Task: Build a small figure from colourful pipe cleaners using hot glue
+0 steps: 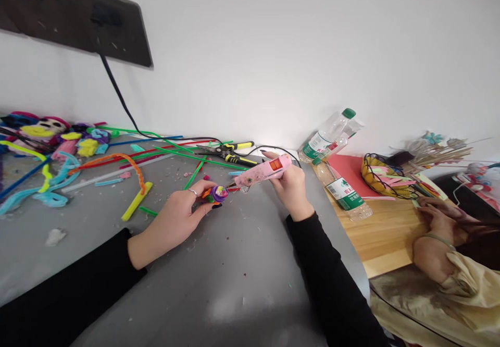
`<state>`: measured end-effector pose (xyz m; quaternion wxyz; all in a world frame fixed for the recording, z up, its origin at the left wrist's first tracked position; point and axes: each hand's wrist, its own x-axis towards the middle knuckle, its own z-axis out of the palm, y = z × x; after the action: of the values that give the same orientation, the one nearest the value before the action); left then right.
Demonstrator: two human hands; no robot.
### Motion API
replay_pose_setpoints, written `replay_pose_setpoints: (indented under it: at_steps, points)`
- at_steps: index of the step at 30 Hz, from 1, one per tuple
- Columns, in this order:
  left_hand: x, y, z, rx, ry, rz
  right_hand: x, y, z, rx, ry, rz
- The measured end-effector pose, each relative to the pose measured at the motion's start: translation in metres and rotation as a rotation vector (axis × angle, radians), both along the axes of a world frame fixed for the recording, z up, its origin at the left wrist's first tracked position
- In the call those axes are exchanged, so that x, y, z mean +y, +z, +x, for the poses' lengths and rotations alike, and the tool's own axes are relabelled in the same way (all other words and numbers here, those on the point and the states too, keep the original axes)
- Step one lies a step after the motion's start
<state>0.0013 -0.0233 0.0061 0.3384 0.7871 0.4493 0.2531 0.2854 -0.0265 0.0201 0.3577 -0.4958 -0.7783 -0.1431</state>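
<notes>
My left hand [183,211] pinches a small multicoloured pipe-cleaner piece [217,194], purple around its edge with orange and green parts, just above the grey table [234,263]. My right hand [291,185] is wrapped round the handle of a pink glue gun [262,171]. The gun's nozzle points left and meets or nearly meets the piece; whether it touches I cannot tell. Behind the gun lie yellow-and-black pliers [224,152] among green and red pipe cleaners [183,151].
Fuzzy coloured figures [42,128] and loose pipe cleaners lie at the left. A black cord [117,89] hangs from the wall socket panel [117,29]. Plastic bottles [346,196] stand and lie at the right, near a yellow basket [380,177]. Another person's hands [437,214] rest over the wooden table.
</notes>
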Motion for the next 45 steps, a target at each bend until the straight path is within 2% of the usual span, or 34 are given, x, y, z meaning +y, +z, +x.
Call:
replay_pose_setpoints:
  at_steps: [15,21,27,45]
  points:
    - [0.000,-0.001,0.001,-0.020,-0.015,0.000,-0.001,0.004,-0.007,0.016,0.046,0.025]
    - [-0.001,0.001,0.000,-0.018,-0.013,-0.015,-0.002,0.005,-0.008,0.023,0.011,0.001]
    - [-0.001,-0.001,0.000,-0.017,-0.009,-0.017,-0.003,0.008,-0.011,0.031,0.039,0.058]
    - [0.000,-0.002,0.000,0.025,0.010,0.008,-0.001,0.003,-0.005,0.002,0.028,0.080]
